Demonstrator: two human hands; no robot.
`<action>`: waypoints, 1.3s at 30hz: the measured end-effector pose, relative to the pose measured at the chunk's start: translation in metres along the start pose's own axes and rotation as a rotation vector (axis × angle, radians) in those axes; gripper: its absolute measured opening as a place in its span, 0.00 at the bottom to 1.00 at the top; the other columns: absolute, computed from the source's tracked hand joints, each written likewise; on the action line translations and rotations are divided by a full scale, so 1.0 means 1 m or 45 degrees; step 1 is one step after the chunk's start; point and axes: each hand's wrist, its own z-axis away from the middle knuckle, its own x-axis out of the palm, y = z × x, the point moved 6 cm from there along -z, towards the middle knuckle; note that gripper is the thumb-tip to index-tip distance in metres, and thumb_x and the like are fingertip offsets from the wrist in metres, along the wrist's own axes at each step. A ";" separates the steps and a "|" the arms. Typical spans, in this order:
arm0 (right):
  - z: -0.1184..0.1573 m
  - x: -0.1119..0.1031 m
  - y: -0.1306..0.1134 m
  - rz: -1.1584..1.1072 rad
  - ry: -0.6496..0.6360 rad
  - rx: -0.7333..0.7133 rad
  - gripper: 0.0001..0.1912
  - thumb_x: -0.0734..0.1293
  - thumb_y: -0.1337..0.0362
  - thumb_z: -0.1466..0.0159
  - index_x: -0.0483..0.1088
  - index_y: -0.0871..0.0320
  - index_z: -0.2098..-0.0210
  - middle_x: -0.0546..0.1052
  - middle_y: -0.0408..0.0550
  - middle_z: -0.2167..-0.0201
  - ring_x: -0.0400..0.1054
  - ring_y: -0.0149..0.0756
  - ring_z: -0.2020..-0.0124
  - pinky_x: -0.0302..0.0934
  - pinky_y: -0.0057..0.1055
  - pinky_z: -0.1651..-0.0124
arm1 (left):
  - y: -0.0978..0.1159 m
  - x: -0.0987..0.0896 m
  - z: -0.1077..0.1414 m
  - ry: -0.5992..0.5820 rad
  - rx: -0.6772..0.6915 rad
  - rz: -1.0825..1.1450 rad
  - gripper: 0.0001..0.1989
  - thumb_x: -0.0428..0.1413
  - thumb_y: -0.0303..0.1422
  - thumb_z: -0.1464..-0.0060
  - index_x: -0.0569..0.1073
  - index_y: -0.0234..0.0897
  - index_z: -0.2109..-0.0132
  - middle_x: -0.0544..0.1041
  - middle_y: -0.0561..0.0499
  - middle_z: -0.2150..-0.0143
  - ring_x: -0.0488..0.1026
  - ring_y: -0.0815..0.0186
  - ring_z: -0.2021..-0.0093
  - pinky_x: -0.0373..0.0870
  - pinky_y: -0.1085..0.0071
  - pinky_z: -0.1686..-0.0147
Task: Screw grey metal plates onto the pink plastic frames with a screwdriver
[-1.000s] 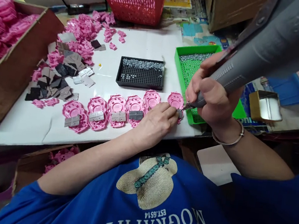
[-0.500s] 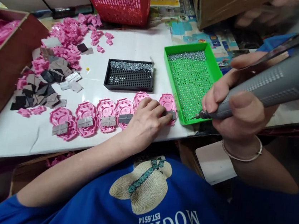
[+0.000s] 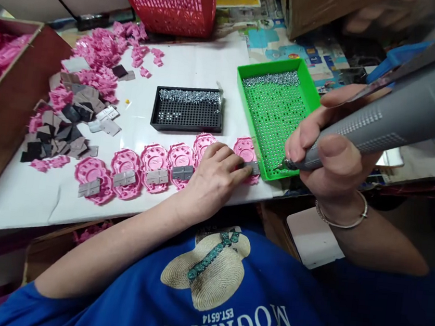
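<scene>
My right hand (image 3: 333, 145) is wrapped round a grey electric screwdriver (image 3: 387, 119). Its bit points down into the near end of a green tray (image 3: 265, 175), whose perforated plate holds rows of small screws (image 3: 269, 101). Curled over the right end of a row of pink plastic shells, my left hand (image 3: 215, 181) presses its fingertips on a small grey plate (image 3: 253, 167). That plate lies on the rightmost pink shell (image 3: 245, 148). Several other pink shells (image 3: 155, 158) in the row carry grey plates (image 3: 182, 172); one shell is partly hidden by my left hand.
Behind the row sits a black perforated tray (image 3: 186, 125) with screws. Pink parts (image 3: 97, 47) and loose plates (image 3: 76, 110) are heaped at left, beside a brown box (image 3: 22, 83). A red basket (image 3: 172, 11) and a cardboard box (image 3: 317, 7) stand at the back.
The screwdriver in my right hand has shifted slightly left, its bit still at the near end of the green tray. My left hand stays on the grey plate.
</scene>
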 end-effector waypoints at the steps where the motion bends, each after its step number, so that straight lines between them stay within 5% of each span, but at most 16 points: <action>1: 0.000 0.000 -0.001 -0.015 0.000 -0.011 0.16 0.75 0.58 0.49 0.74 0.47 0.61 0.68 0.35 0.80 0.57 0.29 0.85 0.54 0.32 0.84 | 0.000 0.000 0.000 0.012 0.001 -0.001 0.11 0.49 0.30 0.33 0.77 0.37 0.54 0.79 0.47 0.62 0.70 0.63 0.61 0.65 0.59 0.54; 12: -0.007 0.008 -0.014 -0.006 -0.023 -0.061 0.15 0.73 0.64 0.47 0.75 0.53 0.59 0.71 0.37 0.78 0.61 0.28 0.84 0.50 0.32 0.84 | -0.002 0.001 0.002 0.016 -0.070 0.061 0.12 0.48 0.27 0.33 0.73 0.32 0.49 0.80 0.47 0.64 0.70 0.63 0.62 0.65 0.60 0.50; 16: -0.013 0.019 -0.033 0.052 0.119 -0.134 0.14 0.74 0.59 0.49 0.74 0.51 0.63 0.76 0.42 0.63 0.57 0.26 0.85 0.50 0.33 0.86 | -0.002 0.001 0.003 0.021 -0.113 0.039 0.19 0.47 0.23 0.35 0.66 0.27 0.40 0.78 0.49 0.67 0.69 0.63 0.62 0.64 0.61 0.49; 21: -0.008 0.042 -0.031 0.061 -0.008 -0.096 0.16 0.75 0.54 0.50 0.72 0.47 0.64 0.66 0.37 0.80 0.57 0.30 0.85 0.54 0.32 0.84 | -0.001 0.004 0.005 0.061 -0.153 0.011 0.26 0.48 0.21 0.38 0.57 0.25 0.34 0.76 0.51 0.67 0.69 0.63 0.61 0.61 0.63 0.45; 30: -0.001 0.041 -0.003 0.016 -0.141 -0.137 0.17 0.74 0.56 0.46 0.74 0.46 0.57 0.66 0.37 0.80 0.57 0.29 0.84 0.53 0.32 0.80 | -0.003 0.007 0.007 0.130 -0.175 0.010 0.36 0.47 0.22 0.38 0.40 0.27 0.29 0.74 0.52 0.65 0.68 0.63 0.61 0.62 0.63 0.43; 39: -0.002 0.042 -0.009 0.022 -0.107 -0.137 0.15 0.73 0.57 0.45 0.74 0.47 0.58 0.67 0.37 0.78 0.57 0.29 0.85 0.54 0.33 0.81 | -0.002 0.006 0.007 0.187 -0.127 0.072 0.29 0.43 0.21 0.36 0.46 0.24 0.30 0.70 0.52 0.69 0.67 0.63 0.63 0.65 0.63 0.44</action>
